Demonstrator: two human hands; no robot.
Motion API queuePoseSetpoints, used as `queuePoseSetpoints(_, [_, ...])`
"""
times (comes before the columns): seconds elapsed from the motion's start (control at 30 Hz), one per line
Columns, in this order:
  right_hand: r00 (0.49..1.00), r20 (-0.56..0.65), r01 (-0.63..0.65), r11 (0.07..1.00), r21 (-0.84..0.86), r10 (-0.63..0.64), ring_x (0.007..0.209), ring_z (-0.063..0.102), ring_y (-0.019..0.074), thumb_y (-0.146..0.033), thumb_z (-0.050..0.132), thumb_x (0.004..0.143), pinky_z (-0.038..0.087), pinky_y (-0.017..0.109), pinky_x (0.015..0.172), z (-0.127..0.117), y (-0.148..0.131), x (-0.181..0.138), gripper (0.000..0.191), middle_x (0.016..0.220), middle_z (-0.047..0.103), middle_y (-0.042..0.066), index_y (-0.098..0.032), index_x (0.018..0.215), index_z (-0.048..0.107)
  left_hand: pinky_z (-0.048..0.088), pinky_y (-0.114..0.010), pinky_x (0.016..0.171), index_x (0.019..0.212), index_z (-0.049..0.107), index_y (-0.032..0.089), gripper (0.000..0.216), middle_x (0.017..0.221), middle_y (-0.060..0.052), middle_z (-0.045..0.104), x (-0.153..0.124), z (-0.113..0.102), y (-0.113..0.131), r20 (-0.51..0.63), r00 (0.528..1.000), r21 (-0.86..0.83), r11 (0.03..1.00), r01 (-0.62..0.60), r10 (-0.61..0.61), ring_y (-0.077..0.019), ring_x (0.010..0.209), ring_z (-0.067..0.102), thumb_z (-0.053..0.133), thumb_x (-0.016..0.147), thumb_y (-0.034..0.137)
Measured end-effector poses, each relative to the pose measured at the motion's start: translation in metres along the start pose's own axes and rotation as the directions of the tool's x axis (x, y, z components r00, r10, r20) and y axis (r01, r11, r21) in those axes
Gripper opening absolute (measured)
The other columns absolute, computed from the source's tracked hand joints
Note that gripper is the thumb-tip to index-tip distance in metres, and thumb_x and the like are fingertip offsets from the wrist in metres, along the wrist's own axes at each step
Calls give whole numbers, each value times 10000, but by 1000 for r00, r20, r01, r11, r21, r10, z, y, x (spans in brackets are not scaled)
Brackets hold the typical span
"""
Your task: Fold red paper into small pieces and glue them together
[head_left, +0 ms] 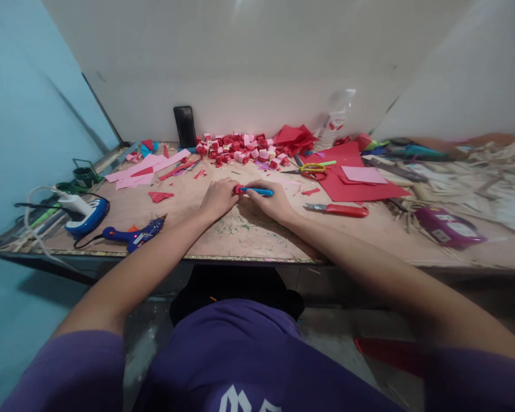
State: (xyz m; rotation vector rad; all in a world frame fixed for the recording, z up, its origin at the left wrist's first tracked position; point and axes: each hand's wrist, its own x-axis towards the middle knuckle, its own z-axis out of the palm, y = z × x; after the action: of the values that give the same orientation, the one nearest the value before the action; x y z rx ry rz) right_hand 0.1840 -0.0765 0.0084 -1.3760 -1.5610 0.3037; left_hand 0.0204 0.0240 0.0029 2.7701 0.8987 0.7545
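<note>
My left hand (219, 197) rests on the wooden worktable (249, 232) with its fingers curled round a small red paper piece (238, 189). My right hand (273, 200) is closed on a blue pen-like tool (257, 191) whose tip meets that red piece. Both hands sit near the middle of the table, just in front of a heap of small red and pink folded paper cubes (240, 150).
A blue glue gun (133, 234) and a charger (83, 212) lie at the left. A red utility knife (341, 210), yellow-handled scissors (313, 169) and red paper sheets (352, 177) lie at the right. A phone (185, 127) leans on the back wall beside a plastic bottle (337, 117).
</note>
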Motion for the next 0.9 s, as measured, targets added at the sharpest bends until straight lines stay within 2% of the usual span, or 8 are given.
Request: queuePoseSetpoints(0.9, [1000,-22,-17,1000,-8,16,882,721,247,-342,639,876,542,389,874,1,-1,1,262,976,811,82,-160,966,804,456,-386,907,1057,717,190,166,1114,-98,733,0,2,-2,-9,1000,8,1000,-17,17,-268,1050,654,631,924,239])
